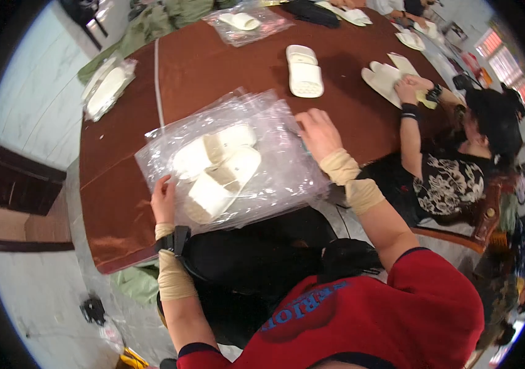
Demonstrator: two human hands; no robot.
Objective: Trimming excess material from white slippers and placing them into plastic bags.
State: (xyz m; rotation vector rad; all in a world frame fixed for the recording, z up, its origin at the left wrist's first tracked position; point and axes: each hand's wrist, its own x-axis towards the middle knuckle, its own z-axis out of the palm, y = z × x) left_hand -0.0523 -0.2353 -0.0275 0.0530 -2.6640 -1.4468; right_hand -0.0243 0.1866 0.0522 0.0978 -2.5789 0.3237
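A pair of white slippers point(219, 169) lies inside a clear plastic bag point(275, 178) on the brown table point(201, 67). My left hand point(163, 200) pinches the bag's near left edge. Flat on the bag's far right side rests my right hand point(318, 132), fingers spread. Both forearms wear beige wraps.
A loose white slipper point(304, 71) lies further out on the table. Bagged slippers point(107, 89) sit at the left edge and more bagged slippers point(244, 21) at the far side. A person in black point(453, 178) on the right handles a white slipper point(385, 79).
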